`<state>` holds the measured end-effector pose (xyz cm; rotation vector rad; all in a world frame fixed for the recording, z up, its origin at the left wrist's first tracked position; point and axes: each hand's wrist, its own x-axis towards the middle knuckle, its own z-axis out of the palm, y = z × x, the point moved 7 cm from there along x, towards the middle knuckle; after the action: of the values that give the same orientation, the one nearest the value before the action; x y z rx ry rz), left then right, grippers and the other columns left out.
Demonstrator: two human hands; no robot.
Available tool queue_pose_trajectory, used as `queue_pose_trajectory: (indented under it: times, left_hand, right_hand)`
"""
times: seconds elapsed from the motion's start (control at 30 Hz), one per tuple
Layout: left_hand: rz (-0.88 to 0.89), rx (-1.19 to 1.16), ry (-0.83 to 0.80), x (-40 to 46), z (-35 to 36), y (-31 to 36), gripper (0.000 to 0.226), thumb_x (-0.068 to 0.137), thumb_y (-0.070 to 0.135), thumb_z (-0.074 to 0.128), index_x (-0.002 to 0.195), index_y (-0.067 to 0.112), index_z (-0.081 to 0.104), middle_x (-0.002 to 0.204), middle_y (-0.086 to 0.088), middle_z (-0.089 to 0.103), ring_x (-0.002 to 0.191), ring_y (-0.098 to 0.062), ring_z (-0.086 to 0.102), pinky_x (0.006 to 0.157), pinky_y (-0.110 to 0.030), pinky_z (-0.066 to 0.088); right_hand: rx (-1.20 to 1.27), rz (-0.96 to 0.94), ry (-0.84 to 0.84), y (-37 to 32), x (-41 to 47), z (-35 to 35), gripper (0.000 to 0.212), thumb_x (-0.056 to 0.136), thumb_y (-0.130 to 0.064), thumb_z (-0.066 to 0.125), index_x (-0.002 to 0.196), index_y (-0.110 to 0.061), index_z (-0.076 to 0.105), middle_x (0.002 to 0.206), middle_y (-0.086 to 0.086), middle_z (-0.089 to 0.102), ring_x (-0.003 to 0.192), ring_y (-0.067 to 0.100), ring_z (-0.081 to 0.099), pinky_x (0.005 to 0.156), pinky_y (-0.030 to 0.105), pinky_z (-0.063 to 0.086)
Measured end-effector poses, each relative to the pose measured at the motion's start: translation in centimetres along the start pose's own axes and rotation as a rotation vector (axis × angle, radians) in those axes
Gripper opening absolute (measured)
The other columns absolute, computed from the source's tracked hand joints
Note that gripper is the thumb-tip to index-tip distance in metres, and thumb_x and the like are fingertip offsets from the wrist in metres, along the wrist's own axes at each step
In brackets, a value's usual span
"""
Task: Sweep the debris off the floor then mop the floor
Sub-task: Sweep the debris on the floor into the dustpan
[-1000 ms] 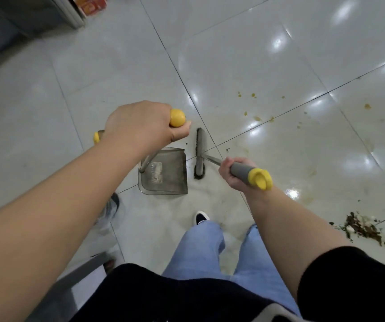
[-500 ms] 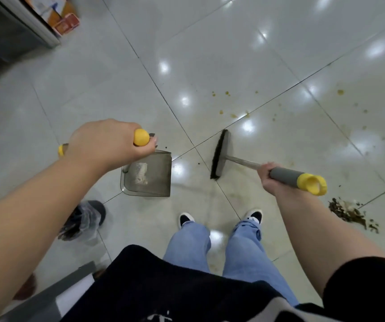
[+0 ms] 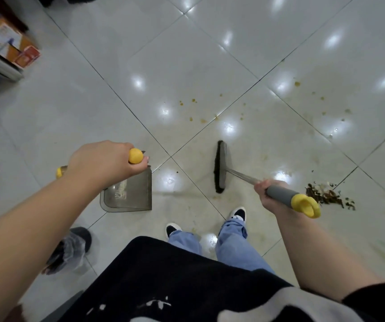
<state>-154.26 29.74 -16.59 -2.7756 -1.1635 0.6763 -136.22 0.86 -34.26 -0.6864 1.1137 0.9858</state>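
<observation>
My left hand (image 3: 104,162) grips the yellow-tipped handle of a grey translucent dustpan (image 3: 130,194) whose pan rests on the tiled floor, left of my feet. My right hand (image 3: 267,192) grips the grey-and-yellow handle of a short broom (image 3: 220,167); its black bristle head stands on the floor to the right of the pan, a tile joint between them. A pile of dark debris (image 3: 326,196) lies on the floor to the right of my right hand. Small brownish specks (image 3: 194,110) and faint stains are scattered over the tiles farther ahead.
A lined bin with a dark bag (image 3: 70,249) stands at my lower left. A shelf edge with orange boxes (image 3: 7,45) fills the top left corner. My two feet (image 3: 206,221) stand just behind the pan and broom.
The broom head has swung away from the dustpan to the right, and my right hand moved right with it. My view has shifted, so the debris pile appears nearer my right hand.
</observation>
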Motion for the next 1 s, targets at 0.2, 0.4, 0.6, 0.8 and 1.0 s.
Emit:
queue_pose_trajectory:
  times: [0.2,0.4,0.6,0.8,1.0]
  left_hand:
    - [0.030,-0.003,0.012,-0.3,-0.3,0.2,0.051,0.074,0.071,0.027,0.066,0.025,0.049,0.055,0.007,0.049,0.053,-0.017,0.047,0.048,-0.022,0.029]
    - [0.019,-0.028,0.021,-0.6,-0.4,0.0,0.051,0.076,0.070,0.028,0.064,0.024,0.047,0.057,0.007,0.050,0.055,-0.017,0.048,0.049,-0.022,0.029]
    - [0.021,-0.033,0.060,-0.8,-0.8,-0.3,0.050,0.078,0.068,0.031,0.067,0.023,0.052,0.056,0.006,0.049,0.053,-0.016,0.046,0.046,-0.020,0.026]
    - [0.039,-0.041,0.000,-0.8,-0.7,1.4,0.048,0.080,0.068,0.034,0.070,0.024,0.052,0.058,0.007,0.049,0.057,-0.017,0.046,0.048,-0.022,0.027]
    - [-0.038,-0.051,0.011,-0.4,-2.1,0.0,0.047,0.075,0.068,0.034,0.063,0.024,0.045,0.056,0.004,0.048,0.055,-0.019,0.044,0.048,-0.023,0.024]
  right_hand:
    - [-0.142,-0.102,0.030,-3.2,-1.4,-1.5,0.017,0.097,-0.002,0.034,0.081,-0.004,0.037,0.069,0.003,0.037,0.034,0.009,0.043,0.035,0.011,0.042]
    - [-0.271,-0.015,0.016,-2.2,-3.1,-2.0,0.018,0.099,-0.012,0.035,0.082,-0.006,0.038,0.042,0.004,0.043,0.028,0.007,0.044,0.032,0.011,0.041]
    - [-0.179,0.065,-0.116,0.9,-3.3,0.3,0.013,0.100,-0.014,0.033,0.089,-0.009,0.036,0.044,0.005,0.041,0.028,0.007,0.043,0.031,0.010,0.040]
    - [-0.105,0.106,-0.116,4.9,-0.5,1.3,0.012,0.100,-0.009,0.034,0.087,-0.008,0.036,0.062,0.005,0.037,0.026,0.011,0.043,0.030,0.013,0.041]
    - [-0.176,0.011,-0.054,1.6,0.7,1.3,0.022,0.098,-0.001,0.028,0.077,0.000,0.034,0.069,0.006,0.031,0.025,0.011,0.043,0.030,0.012,0.040]
